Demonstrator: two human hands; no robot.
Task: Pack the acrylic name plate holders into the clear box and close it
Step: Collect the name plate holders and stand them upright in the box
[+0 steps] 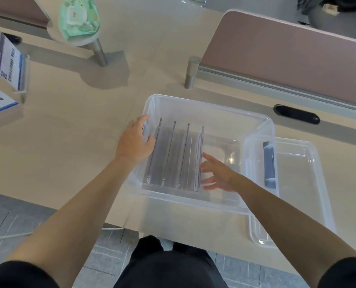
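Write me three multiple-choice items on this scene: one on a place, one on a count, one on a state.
1. Where is the lid? A on the clear box; B on the table, right of the box; C on the floor.
2. How many holders stand in the box? A two; B four; C seven.
3. The right hand is: A open; B a fist; C gripping the lid.
Answers: B, the lid lies flat right of the box; B, four upright edges show; A, its fingers are spread.

Bright even light, soft shadows, wide-angle bending at edges
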